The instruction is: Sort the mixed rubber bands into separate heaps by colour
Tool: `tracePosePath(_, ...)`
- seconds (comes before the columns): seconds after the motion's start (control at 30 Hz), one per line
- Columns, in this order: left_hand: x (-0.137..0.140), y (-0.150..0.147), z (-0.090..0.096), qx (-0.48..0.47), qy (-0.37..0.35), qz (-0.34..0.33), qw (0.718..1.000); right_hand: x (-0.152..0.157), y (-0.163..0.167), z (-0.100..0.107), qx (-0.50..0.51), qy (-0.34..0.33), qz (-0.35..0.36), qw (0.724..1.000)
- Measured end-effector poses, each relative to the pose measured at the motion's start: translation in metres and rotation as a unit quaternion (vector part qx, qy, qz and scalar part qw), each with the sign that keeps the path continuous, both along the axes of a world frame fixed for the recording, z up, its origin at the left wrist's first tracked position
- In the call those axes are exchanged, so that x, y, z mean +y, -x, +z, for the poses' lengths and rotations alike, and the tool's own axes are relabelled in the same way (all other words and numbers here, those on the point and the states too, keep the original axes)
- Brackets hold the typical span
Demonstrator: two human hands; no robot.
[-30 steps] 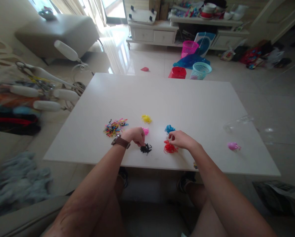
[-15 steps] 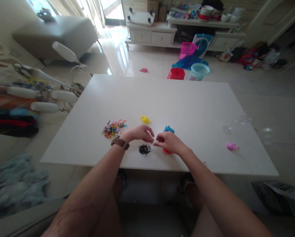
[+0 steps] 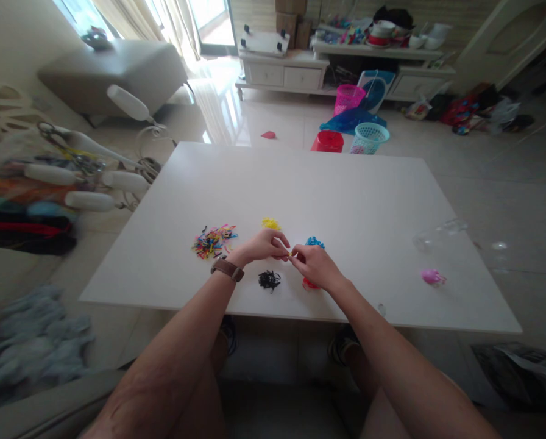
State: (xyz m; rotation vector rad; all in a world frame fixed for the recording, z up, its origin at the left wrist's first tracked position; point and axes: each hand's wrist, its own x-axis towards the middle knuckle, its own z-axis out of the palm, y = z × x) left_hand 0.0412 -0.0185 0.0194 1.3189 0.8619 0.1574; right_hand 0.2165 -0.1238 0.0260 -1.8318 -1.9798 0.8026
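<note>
On the rectangular white tabletop, a loose heap of thin multicoloured bands is lying left of and beyond the compact heap of black bands, the reference point. The left hand, with a brown-strapped wristwatch at its wrist, is hovering just beyond the reference; its fingers are curling, but whether they are gripping cannot be told. A heap of bright yellow bands is lying farther beyond the reference, partly behind this hand. Beyond and right of the reference, a tiny yellow piece is showing where both hands' fingertips are meeting; the right hand is pinching it. Right of the reference, a heap of red bands is lying partly under that hand's outline; a heap of blue bands is lying beyond it. A glossy pink object is resting far right of the reference.
</note>
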Motion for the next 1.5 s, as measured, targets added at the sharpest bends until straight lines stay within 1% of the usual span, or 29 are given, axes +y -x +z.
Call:
tracePosePath(0.07, 0.006, 0.002, -0.006, 0.012, -0.061, 0.096, 0.993, 0.0, 0.0, -0.001, 0.009, -0.001, -0.012, 1.0)
tracePosePath(0.13, 0.012, 0.006, -0.014, 0.021, -0.113, 0.221, 0.968, 0.0, -0.001, -0.003, 0.003, 0.0, -0.016, 1.0)
tracePosePath(0.17, 0.015, 0.007, -0.018, 0.021, -0.126, 0.277, 0.952, 0.0, -0.001, -0.003, -0.005, 0.0, -0.015, 1.0)
tracePosePath(0.23, 0.021, 0.01, -0.025, 0.011, -0.121, 0.353, 0.928, 0.0, -0.001, -0.003, -0.019, 0.0, -0.009, 1.0)
tracePosePath(0.33, 0.025, 0.009, -0.034, -0.017, -0.074, 0.405, 0.911, 0.0, -0.001, -0.002, -0.028, 0.0, 0.007, 1.0)
tracePosePath(0.4, 0.026, 0.007, -0.037, -0.031, -0.051, 0.423, 0.904, 0.0, 0.0, -0.001, -0.03, 0.0, 0.014, 0.999)
tracePosePath(0.57, 0.028, -0.003, -0.037, -0.071, -0.024, 0.455, 0.887, -0.001, 0.0, 0.001, -0.031, -0.003, 0.022, 0.999)
tracePosePath(0.67, 0.027, -0.007, -0.036, -0.075, -0.002, 0.444, 0.893, -0.001, 0.0, 0.001, -0.033, 0.0, 0.031, 0.999)
tracePosePath(0.77, 0.026, -0.008, -0.033, -0.059, -0.002, 0.434, 0.899, -0.002, 0.0, 0.002, -0.035, 0.002, 0.043, 0.998)
tracePosePath(0.9, 0.032, 0.001, -0.028, -0.061, -0.04, 0.448, 0.891, -0.002, -0.001, 0.003, -0.041, 0.006, 0.046, 0.998)
tracePosePath(1.03, 0.048, 0.022, -0.023, -0.053, -0.105, 0.49, 0.864, -0.003, -0.001, 0.004, -0.04, 0.001, 0.049, 0.998)
tracePosePath(1.13, 0.059, 0.039, -0.025, -0.032, -0.147, 0.51, 0.847, -0.007, -0.001, 0.007, -0.043, 0.004, 0.058, 0.997)
tracePosePath(1.23, 0.066, 0.056, -0.029, -0.002, -0.181, 0.499, 0.847, -0.011, -0.002, 0.01, -0.043, -0.004, 0.072, 0.997)
tracePosePath(1.37, 0.065, 0.08, -0.027, 0.081, -0.25, 0.467, 0.845, -0.014, -0.005, 0.013, -0.032, -0.03, 0.072, 0.996)
tracePosePath(1.5, 0.057, 0.105, -0.025, 0.131, -0.263, 0.432, 0.853, -0.017, -0.007, 0.016, -0.013, -0.071, 0.056, 0.996)
